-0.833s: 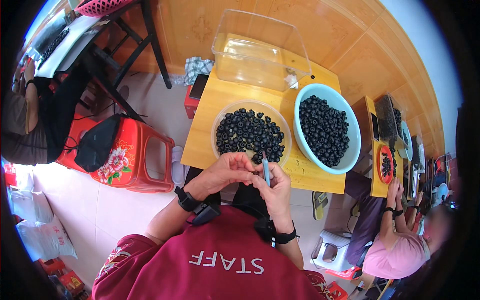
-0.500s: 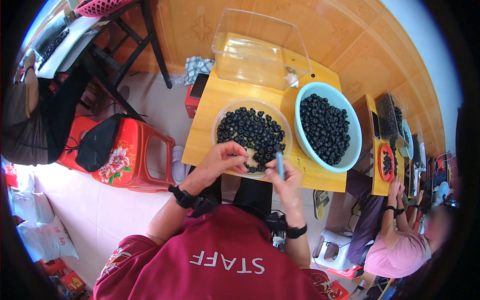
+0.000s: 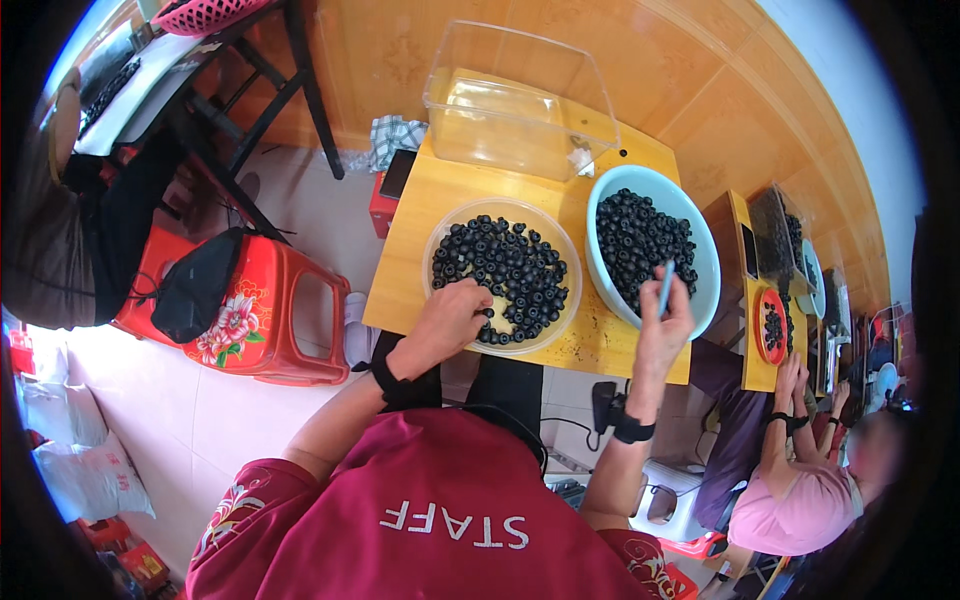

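My right hand grips a slim light-blue pen-like tool, held upright over the near rim of a light-blue basin. Small round black pieces with pale central spots or holes fill much of that basin. To its left, a shallow round clear tub contains more of these black pieces, with part of its pale bottom showing. My left hand reaches over the tub's near left side, its fingers curled together among the pieces. Whatever its fingertips pinch is hidden.
A clear rectangular box stands at the back of the yellow table; one black piece lies beside it. A red stool is on the left. Co-workers sit at tables on both sides.
My right hand has moved right with the blue tool, from the clear tub to the basin. My left hand has lowered slightly, fingers now down at the tub's pieces.
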A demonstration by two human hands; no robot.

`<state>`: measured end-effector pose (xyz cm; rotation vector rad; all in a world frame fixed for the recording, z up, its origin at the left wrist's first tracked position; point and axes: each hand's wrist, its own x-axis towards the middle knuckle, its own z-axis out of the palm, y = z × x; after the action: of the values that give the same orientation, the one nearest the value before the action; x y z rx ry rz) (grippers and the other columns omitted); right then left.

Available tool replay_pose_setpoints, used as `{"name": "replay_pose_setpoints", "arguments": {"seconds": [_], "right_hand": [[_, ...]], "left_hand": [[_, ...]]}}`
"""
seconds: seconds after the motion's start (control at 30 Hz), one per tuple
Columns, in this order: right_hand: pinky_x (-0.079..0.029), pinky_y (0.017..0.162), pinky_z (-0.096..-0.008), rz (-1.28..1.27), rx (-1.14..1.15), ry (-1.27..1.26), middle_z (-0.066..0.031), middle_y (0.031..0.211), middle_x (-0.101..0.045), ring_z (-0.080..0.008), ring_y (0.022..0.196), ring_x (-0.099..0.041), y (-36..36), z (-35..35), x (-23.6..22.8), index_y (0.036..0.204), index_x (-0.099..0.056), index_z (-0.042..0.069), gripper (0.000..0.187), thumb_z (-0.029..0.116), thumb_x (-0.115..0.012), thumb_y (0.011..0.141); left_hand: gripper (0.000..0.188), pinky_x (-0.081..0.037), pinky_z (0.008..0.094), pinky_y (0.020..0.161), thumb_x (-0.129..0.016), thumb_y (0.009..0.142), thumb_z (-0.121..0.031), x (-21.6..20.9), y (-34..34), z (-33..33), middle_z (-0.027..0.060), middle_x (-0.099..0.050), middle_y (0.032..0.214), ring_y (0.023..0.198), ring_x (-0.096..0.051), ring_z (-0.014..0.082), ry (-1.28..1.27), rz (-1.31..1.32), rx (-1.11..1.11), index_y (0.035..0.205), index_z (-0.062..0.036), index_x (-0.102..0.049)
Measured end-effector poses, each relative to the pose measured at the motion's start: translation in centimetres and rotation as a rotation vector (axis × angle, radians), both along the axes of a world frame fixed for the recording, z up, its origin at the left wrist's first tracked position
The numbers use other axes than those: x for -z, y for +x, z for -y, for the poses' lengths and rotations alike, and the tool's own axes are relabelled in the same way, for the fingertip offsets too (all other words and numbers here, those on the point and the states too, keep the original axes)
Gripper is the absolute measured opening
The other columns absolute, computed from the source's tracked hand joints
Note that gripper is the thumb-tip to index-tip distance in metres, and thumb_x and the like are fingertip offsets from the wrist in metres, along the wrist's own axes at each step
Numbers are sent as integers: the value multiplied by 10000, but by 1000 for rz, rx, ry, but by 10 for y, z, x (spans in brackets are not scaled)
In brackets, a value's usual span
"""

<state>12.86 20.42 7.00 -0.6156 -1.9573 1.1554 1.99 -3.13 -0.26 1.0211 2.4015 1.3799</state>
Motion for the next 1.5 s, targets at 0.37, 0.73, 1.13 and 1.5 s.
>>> {"name": "replay_pose_setpoints", "arguments": {"seconds": [0.37,0.73,1.13,1.5], "right_hand": [[-432,646,-239,214,-35,59,-70,802,-587,-123,712,-537,18,41,35,967,-619,-23,175,32,-611,800],[-334,531,-197,226,-114,102,-6,747,-560,-54,608,-422,14,61,42,952,-643,-4,159,49,-621,804],[-345,445,-272,194,-475,190,-72,654,-529,-147,496,-471,-1,112,11,953,-637,14,166,84,-608,805],[-393,450,-312,215,-483,260,-95,652,-551,-223,498,-522,-3,115,6,948,-637,47,162,93,-631,792]], "left_hand": [[102,-452,414,703,-578,697,-9,6,10,-26,114,-578,788,790,-550,309,-216,-274,21,793,-25,-607],[130,-523,269,616,-571,822,-58,-13,-23,0,47,-610,807,698,-638,142,425,659,-21,943,-15,-590],[174,-530,252,738,-571,861,-60,-25,-10,19,64,-620,930,820,-632,139,839,1305,184,1031,-26,-587],[150,-519,240,730,-593,842,-36,-16,-7,21,40,-609,881,779,-617,122,922,1352,250,991,-43,-580]]}}
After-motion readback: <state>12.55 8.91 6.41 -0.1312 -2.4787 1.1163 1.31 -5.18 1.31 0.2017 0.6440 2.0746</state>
